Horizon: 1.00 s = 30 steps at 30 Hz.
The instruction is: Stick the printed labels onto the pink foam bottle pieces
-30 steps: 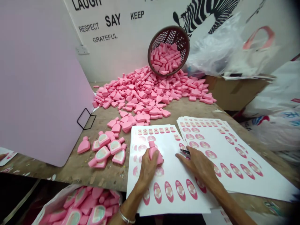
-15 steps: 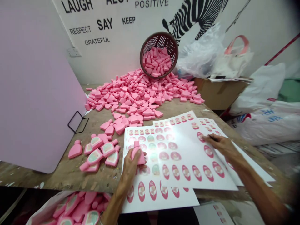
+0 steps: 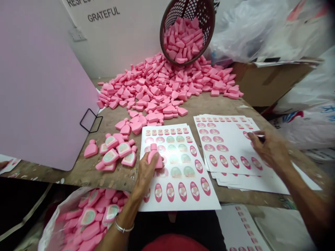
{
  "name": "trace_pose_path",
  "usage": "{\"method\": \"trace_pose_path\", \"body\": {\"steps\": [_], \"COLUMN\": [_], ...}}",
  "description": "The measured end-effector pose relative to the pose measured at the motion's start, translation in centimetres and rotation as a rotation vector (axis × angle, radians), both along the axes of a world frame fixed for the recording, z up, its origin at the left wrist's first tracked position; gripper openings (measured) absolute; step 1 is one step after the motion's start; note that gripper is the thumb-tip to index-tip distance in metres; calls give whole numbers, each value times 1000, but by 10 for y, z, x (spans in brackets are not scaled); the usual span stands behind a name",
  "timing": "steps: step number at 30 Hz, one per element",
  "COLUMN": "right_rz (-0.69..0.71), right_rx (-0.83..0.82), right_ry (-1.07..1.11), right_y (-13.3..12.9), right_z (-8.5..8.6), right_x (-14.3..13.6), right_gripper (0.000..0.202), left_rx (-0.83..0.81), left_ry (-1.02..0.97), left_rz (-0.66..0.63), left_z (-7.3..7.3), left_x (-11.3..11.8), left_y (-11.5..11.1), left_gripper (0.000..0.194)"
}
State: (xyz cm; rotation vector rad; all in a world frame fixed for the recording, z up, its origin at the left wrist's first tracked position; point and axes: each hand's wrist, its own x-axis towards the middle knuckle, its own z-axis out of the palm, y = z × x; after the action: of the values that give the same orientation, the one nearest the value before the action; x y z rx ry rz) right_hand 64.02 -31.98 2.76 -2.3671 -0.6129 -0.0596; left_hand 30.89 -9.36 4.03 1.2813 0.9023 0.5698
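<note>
My left hand (image 3: 148, 170) is closed around a small pink bottle-shaped piece (image 3: 155, 158), its neck pointing up. It rests over a sheet of stickers (image 3: 180, 204) with green and pink ovals, arches and labels. My right hand (image 3: 269, 148) pinches the right edge of another sticker sheet (image 3: 227, 132), whose green stickers are gone from the middle. A small dark slim item (image 3: 261, 138) shows between those fingers; its kind is unclear. This sheet lies on a stack of similar sheets at the right. Left of my left hand sits a group of pink pieces with green stickers (image 3: 110, 157).
A big heap of plain pink pieces (image 3: 157, 83) spills from a tipped brown basket (image 3: 164, 31). A white sack (image 3: 49, 226) of stickered pieces is below the table edge. A pale panel (image 3: 47, 87) with a black wire stand (image 3: 91, 120) stands left; a cardboard box (image 3: 269, 83) is right.
The top sticker sheet has moved right with my right hand, off the sheet under my left hand and onto the right stack. My left hand still holds the pink piece. The view has tilted down.
</note>
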Motion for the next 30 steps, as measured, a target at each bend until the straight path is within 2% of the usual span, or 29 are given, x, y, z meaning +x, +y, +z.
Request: {"method": "trace_pose_path", "body": {"steps": [1,3,5,6,8,11,16,24,30], "right_rz": [39,258,443,512,557,550,583,584,585], "right_rx": [14,47,57,58,35,-34,-108,-23,119], "right_ry": [-20,-6,-30,-88,-181,-278,-318,-213,-326], "right_y": [11,34,53,61,71,78,79,88,102], "right_z": [4,6,2,-3,-13,-23,-24,-24,-24], "right_x": [-30,-94,-149,-170,-195,-203,-198,-191,-182], "right_gripper": [37,30,23,21,19,18,18,16,15], "left_rx": [13,11,-42,-72,-118,-118,-96,-82,-125], "left_ry": [1,-9,-8,1,13,-7,-43,-31,-114], "left_rz": [-22,-74,-106,-115,-124,-137,-166,-170,-168], "left_z": [2,5,5,3,-1,-7,-12,-12,-17], "left_x": [-2,-6,-9,-11,-14,-16,-16,-11,3], "left_y": [-6,-19,-32,-38,-47,-53,-51,-47,-33], "left_gripper": [42,39,40,42,45,44,39,38,42]}}
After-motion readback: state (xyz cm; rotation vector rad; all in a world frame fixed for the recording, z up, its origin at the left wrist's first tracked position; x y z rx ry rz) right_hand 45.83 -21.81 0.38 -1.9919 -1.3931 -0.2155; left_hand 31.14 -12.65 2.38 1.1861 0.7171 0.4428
